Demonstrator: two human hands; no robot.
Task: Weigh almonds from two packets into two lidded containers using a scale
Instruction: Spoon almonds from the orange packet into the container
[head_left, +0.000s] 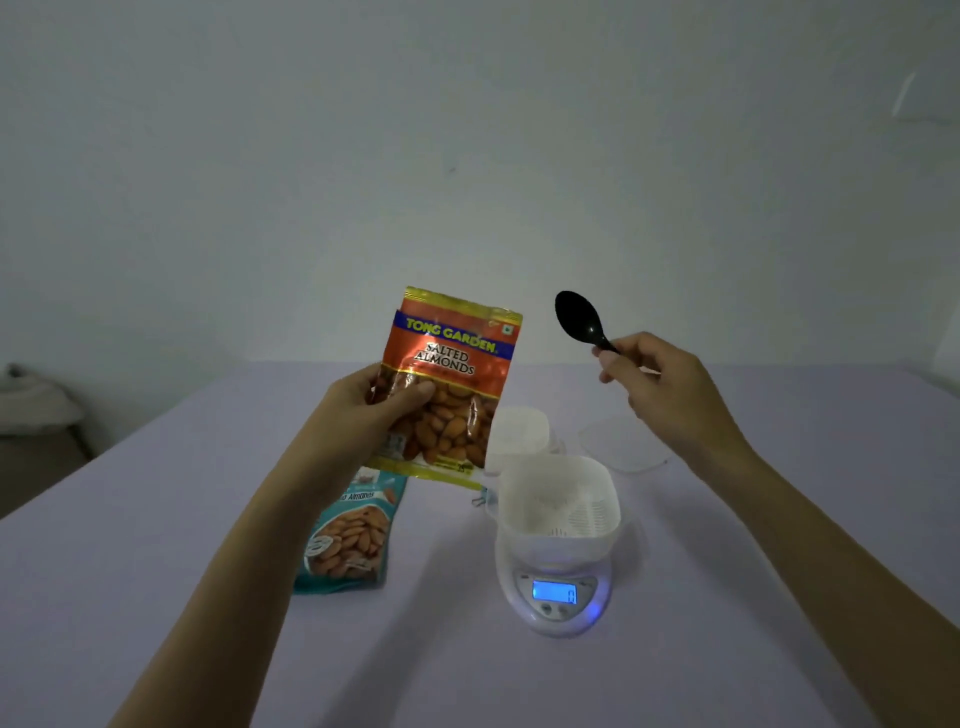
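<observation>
1. A lilac-covered counter (727, 649) fills the near half of the view, with a plain pale wall behind it.
2. An orange foil packet of salted almonds (452, 374) is held up off the counter, left of centre. It stands nearly upright with its printed front facing the camera.
3. The left hand (374, 405) holds this packet by its left edge. Its grip pinches the foil, with the thumb across the front and the fingers behind.
4. A teal packet of almonds (345, 540) lies flat on the counter, below the orange packet and left of the scale. The left forearm hides part of it.
5. A white round digital scale (556, 597) sits near the centre, and its blue lit display reads 0.
6. A white square plastic container (561, 504) stands open on the scale's platform, with nothing visible inside.
7. A second white container (519, 431) sits just behind it, and its top looks covered.
8. A clear plastic lid (618, 444) lies on the counter to the right of that container.
9. The right hand (660, 379) is raised on the right, its grip pinched round the handle of a black plastic spoon (579, 319). The bowl points up and to the left.
</observation>
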